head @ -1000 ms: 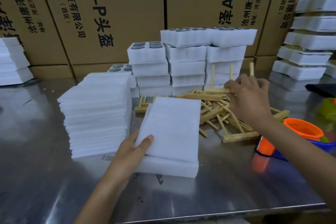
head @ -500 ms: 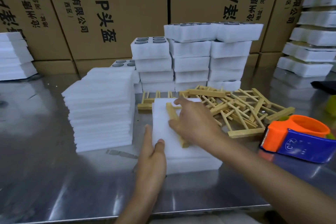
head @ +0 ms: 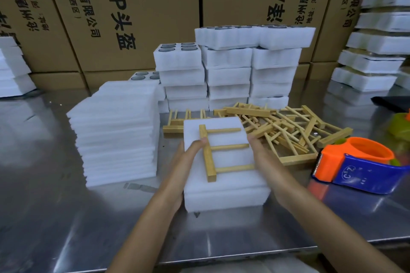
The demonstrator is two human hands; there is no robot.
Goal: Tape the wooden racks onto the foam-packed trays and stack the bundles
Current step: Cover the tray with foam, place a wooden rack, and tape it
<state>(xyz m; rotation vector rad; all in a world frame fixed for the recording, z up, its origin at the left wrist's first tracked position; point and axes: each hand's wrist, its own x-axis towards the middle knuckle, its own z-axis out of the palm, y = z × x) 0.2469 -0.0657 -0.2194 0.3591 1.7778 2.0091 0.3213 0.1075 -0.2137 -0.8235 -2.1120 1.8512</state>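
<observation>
A white foam-packed tray point(head: 224, 193) lies on the steel table in front of me, covered by a foam sheet. A wooden rack point(head: 209, 157) with three pegs lies flat on top of it. My left hand point(head: 188, 157) holds the tray's left edge, with a fingertip touching the rack's bar. My right hand point(head: 264, 157) presses against the tray's right edge near the peg tips. A pile of loose wooden racks point(head: 284, 131) lies just behind and right. An orange and blue tape dispenser point(head: 359, 164) stands to the right.
A stack of foam sheets point(head: 115, 135) stands at the left. Stacked foam trays point(head: 230, 68) rise behind, more at the far right point(head: 375, 60) and far left point(head: 11, 73). Cardboard boxes point(head: 133, 17) line the back. The table edge point(head: 221, 257) runs close to me.
My right hand took a rack from the pile, laid it on the tray and slid to the tray's right edge. My left hand shifted along the left edge.
</observation>
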